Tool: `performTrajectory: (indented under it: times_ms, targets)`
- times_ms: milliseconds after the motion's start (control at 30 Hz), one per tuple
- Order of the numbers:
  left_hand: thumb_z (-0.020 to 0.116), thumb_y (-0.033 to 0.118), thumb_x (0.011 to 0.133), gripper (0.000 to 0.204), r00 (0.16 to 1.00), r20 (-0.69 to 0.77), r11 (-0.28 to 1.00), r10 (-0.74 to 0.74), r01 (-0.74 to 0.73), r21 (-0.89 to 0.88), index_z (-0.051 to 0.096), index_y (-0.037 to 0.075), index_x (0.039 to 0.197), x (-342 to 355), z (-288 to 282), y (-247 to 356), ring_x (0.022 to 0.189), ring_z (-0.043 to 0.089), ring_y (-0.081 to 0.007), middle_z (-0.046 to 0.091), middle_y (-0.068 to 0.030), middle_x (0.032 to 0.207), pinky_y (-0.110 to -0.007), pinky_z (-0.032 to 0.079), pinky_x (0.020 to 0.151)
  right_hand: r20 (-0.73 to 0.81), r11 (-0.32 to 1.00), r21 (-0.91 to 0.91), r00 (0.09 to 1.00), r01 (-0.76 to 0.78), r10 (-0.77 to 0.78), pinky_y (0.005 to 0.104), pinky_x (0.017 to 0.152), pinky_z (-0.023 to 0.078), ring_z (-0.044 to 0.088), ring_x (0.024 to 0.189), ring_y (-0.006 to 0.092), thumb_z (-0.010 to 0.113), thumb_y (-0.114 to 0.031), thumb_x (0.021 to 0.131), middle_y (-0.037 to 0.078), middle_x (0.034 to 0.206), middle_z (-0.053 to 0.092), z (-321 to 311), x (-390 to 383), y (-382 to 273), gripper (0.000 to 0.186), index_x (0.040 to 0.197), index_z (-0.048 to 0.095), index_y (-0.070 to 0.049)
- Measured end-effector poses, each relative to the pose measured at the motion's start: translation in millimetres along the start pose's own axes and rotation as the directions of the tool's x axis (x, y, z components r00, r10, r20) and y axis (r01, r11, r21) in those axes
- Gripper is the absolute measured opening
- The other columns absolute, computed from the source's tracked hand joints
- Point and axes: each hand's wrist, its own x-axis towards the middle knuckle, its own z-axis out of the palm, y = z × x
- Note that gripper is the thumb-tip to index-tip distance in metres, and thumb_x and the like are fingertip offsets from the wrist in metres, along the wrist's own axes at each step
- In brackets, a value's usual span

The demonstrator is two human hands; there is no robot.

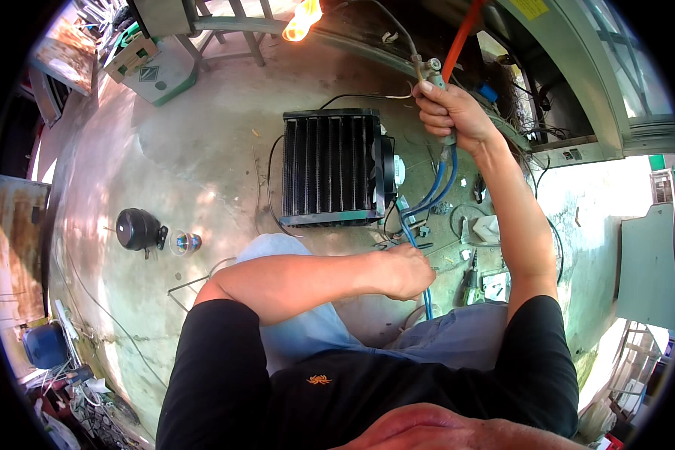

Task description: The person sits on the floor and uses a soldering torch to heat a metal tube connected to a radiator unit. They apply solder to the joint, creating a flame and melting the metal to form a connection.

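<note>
We see right hand (446, 112) gripping torch (436, 76), two o'clock of black finned unit (330, 169), left hand (409, 272) closed around blue hoses (454, 165), five o'clock, flame (302, 21), twelve o'clock

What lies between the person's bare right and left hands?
In the head view, flexible blue hoses run from the grey torch handle in the right hand down to the left hand.

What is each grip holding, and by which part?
Right grip: a torch, by its handle. Left grip: apparently the blue hoses, partway along their length.
</note>
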Motion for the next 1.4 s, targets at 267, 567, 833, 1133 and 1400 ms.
performTrajectory:
  times_ms: [267,567,833,1133,1400]
  targets:
    - [0.072,0.031,0.093,0.036,0.999,0.017,0.999,0.028,-0.028,0.022,0.065,0.001,0.111,1,-7,-1,0.114,0.064,-0.0382,0.068,-0.0198,0.111,-0.049,0.051,0.099,-0.175,0.998,0.055,0.985,0.011,-0.002,0.0191,0.044,0.024,0.027,0.050,0.0009,0.042,-0.050,0.110,-0.009,0.066,0.033,-41,-111,1,0.054,0.122,0.059,-0.001]
    - [0.069,0.023,0.093,0.034,0.997,0.041,0.996,-0.061,0.058,0.075,0.063,0.001,0.119,28,-16,-26,0.110,0.064,-0.0389,0.068,-0.0192,0.110,-0.048,0.051,0.095,-0.553,0.966,0.252,0.827,0.055,0.097,0.0186,0.038,0.024,0.025,0.042,0.0010,0.029,-0.061,0.109,-0.009,0.057,0.030,-96,-302,93,0.066,0.111,0.058,-0.002]
    - [0.064,0.024,0.096,0.027,0.936,0.032,0.931,-0.351,0.352,-0.098,0.072,0.003,0.110,132,43,-86,0.107,0.068,-0.0398,0.073,-0.0209,0.106,-0.048,0.053,0.093,-0.782,0.908,0.398,0.565,0.131,0.261,0.0224,0.039,0.021,0.024,0.041,0.0044,0.035,-0.068,0.105,-0.007,0.054,0.030,-96,-398,167,0.068,0.099,0.058,-0.004]
    - [0.074,0.034,0.090,0.033,0.800,-0.248,0.833,-0.546,0.487,-0.261,0.075,0.008,0.111,313,128,-117,0.106,0.070,-0.0370,0.074,-0.0195,0.108,-0.046,0.054,0.093,-0.838,0.853,0.473,0.412,0.219,0.358,0.0226,0.038,0.023,0.025,0.041,0.0048,0.029,-0.072,0.104,-0.008,0.055,0.030,-97,-483,203,0.072,0.103,0.056,-0.005]
    - [0.074,0.028,0.089,0.028,0.814,-0.253,0.851,-0.523,0.485,-0.199,0.070,0.005,0.104,327,156,-105,0.108,0.068,-0.0397,0.072,-0.0215,0.112,-0.049,0.054,0.092,-0.831,0.891,0.375,0.518,0.255,0.201,0.0238,0.043,0.027,0.029,0.047,0.0052,0.033,-0.064,0.107,-0.007,0.059,0.033,-101,-483,213,0.070,0.107,0.060,0.000]
